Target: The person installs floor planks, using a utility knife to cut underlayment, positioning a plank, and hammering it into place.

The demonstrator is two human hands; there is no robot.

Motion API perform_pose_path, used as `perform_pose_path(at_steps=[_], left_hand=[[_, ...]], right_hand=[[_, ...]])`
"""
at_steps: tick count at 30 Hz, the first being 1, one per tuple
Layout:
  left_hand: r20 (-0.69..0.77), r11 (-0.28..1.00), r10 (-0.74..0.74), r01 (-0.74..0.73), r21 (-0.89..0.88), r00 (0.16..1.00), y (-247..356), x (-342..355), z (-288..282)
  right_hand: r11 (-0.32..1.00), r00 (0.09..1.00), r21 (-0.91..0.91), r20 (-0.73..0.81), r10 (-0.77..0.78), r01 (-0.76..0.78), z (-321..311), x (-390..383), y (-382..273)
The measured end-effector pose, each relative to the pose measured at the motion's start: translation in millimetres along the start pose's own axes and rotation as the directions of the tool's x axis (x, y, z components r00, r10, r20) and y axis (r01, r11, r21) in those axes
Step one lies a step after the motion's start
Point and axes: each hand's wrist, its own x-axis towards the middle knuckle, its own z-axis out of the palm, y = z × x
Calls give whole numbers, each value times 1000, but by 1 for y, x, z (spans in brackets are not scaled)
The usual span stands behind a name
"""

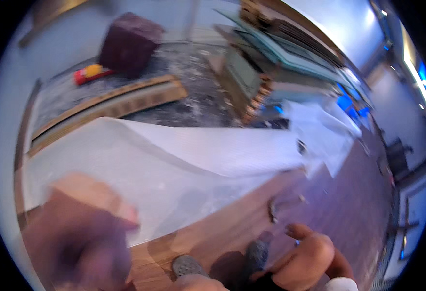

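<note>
My left hand (84, 230) is large and smeared by motion at the lower left, above the white sheet and the edge of the wood floor; its fingers cannot be made out clearly. My right hand (298, 231) shows only in part beyond my bent knee (306, 259), low over the wood-look floor. A small pale bit is near its fingertips, too blurred to name. A thin white underlay sheet (125, 179) lies ahead of me, its far edge folded back (222, 145). Wood-look floor planks (174, 242) border it on my side.
Beyond the sheet lies a long open carton (111, 106) on a dusty grey floor. Past it are a maroon block (130, 43) and a red-and-yellow container (89, 74). Stacked panels (281, 53) stand farther right, beside crumpled white sheeting (319, 126). A dark curved object (272, 210) rests on the planks.
</note>
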Motion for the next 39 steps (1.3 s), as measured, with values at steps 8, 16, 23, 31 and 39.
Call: perform_pose_path(at_steps=[8,16,23,31,39], left_hand=[[-145,290,-904,826,484,402,-129,-349,99],[-150,263,-862,680,684,484,-233,-417,193],[-135,232,-894,700,675,426,-240,-391,208],[-91,233,-909,676,699,407,-255,-388,202],[-86,200,-937,720,665,340,-259,-395,222]], right_hand=[[904,951,-297,53,-306,308,-138,80,-65],[647,681,-452,-111,-724,614,-227,214,-333],[646,425,-414,-509,-749,642,-294,382,-562],[765,525,-301,-582,-621,570,-362,494,-677],[992,388,-125,-913,-128,33,-334,660,-605]])
